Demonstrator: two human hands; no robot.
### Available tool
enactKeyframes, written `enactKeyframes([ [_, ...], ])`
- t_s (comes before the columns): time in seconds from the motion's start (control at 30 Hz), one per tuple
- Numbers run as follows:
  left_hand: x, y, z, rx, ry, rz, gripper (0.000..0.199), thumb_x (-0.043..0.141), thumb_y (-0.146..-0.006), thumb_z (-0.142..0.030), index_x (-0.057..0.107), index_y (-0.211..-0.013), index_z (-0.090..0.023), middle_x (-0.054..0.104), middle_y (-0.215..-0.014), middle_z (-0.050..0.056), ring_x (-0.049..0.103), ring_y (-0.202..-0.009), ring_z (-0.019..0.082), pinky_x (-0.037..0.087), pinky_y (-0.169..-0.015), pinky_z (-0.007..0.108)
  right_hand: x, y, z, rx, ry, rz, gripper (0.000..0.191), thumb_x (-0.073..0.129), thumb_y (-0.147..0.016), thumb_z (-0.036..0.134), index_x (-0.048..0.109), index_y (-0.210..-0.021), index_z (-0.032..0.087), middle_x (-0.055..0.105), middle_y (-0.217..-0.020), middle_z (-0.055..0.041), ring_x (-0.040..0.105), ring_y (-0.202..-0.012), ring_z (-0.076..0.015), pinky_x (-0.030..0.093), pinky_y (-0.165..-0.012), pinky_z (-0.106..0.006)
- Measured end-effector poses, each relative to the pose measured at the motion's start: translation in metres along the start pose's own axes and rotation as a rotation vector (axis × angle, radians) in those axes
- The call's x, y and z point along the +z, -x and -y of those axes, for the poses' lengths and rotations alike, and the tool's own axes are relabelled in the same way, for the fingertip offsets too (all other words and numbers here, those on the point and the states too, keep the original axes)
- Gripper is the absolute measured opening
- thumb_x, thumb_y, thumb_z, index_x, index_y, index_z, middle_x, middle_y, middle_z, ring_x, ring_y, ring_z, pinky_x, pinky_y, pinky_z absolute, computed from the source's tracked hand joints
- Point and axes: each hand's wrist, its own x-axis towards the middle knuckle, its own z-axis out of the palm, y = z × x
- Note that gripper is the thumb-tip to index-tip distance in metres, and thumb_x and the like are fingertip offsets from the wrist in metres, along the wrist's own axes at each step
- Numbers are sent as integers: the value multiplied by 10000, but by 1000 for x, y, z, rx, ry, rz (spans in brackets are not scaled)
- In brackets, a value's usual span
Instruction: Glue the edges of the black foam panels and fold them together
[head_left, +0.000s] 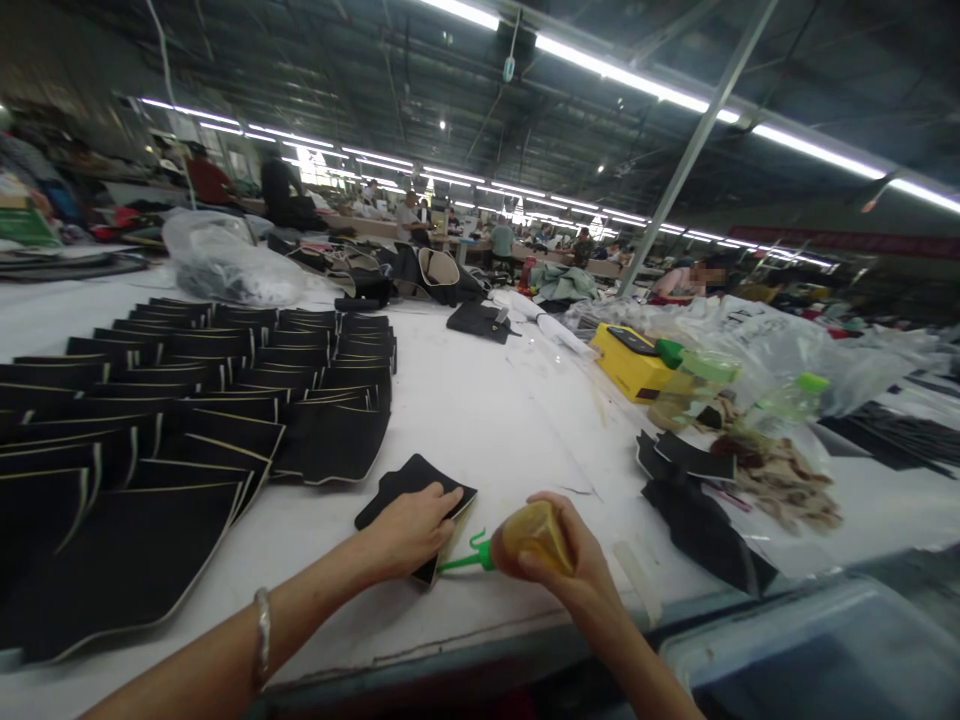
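A black fabric piece (409,478) lies on the white tabletop near the front edge. My left hand (412,525) rests on it, fingers stretched toward its right edge. My right hand (574,560) is wrapped round a squeeze bottle (529,540) of amber liquid, tilted on its side. The bottle's green nozzle (465,562) points left, and its tip is at the lower right edge of the black piece. Overlapping rows of black pieces (195,420) with pale edges cover the left of the table.
To the right are a yellow box (630,362), a clear bottle with a light green cap (787,405), a crumpled brown cloth (795,485) and black scraps (694,520). A plastic bin (817,660) stands at the lower right. Plastic bags (225,260) and people are farther back.
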Motion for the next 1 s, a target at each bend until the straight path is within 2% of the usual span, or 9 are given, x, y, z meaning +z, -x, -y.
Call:
enactKeyframes([
  [0.07, 0, 0, 0, 1, -5, -3, 551, 313, -881, -245, 431, -1416, -190, 604, -1084, 114, 642, -932, 275, 460, -859, 382, 0, 2, 0, 14, -29, 45, 498, 706, -733, 455, 516, -1119, 204, 587, -913, -18, 580, -794, -206, 497, -725, -292],
  [0.23, 0, 1, -1, -4, -8, -3, 557, 291, -883, -246, 426, -1418, -170, 604, -1092, 120, 643, -947, 288, 467, -853, 391, -3, 1, -5, -5, 18, -11, 497, 722, -744, 432, 506, -1136, 216, 577, -1008, -25, 570, -892, -210, 483, -789, -286],
  [0.4, 0, 0, -2, 1, -12, -3, 562, 304, -875, -246, 423, -1420, -175, 604, -1090, 121, 646, -942, 299, 466, -855, 406, -7, 0, -7, -13, -26, 76, 522, 735, -733, 433, 499, -1152, 229, 578, -969, -10, 574, -832, -197, 488, -747, -281],
  [0.57, 0, 0, -2, -6, -13, 7, 553, 291, -885, -245, 429, -1415, -171, 606, -1077, 125, 649, -932, 296, 467, -847, 404, -16, -7, -8, -36, 75, -20, 491, 727, -756, 411, 503, -1151, 223, 575, -998, -23, 574, -877, -207, 492, -779, -294],
  [0.77, 1, -2, -1, -12, 1, 14, 559, 294, -882, -246, 422, -1420, -169, 600, -1117, 136, 642, -968, 307, 464, -860, 413, -14, -6, -11, -53, 63, 5, 511, 736, -749, 443, 503, -1151, 229, 576, -997, -15, 572, -839, -189, 492, -756, -278],
  [1.0, 0, -2, -1, -8, 11, 12, 558, 285, -876, -237, 440, -1407, -168, 607, -1098, 137, 643, -964, 318, 463, -868, 439, -14, -5, -14, -42, 84, -71, 533, 738, -742, 457, 500, -1154, 217, 567, -1039, -29, 566, -914, -209, 484, -805, -291],
])
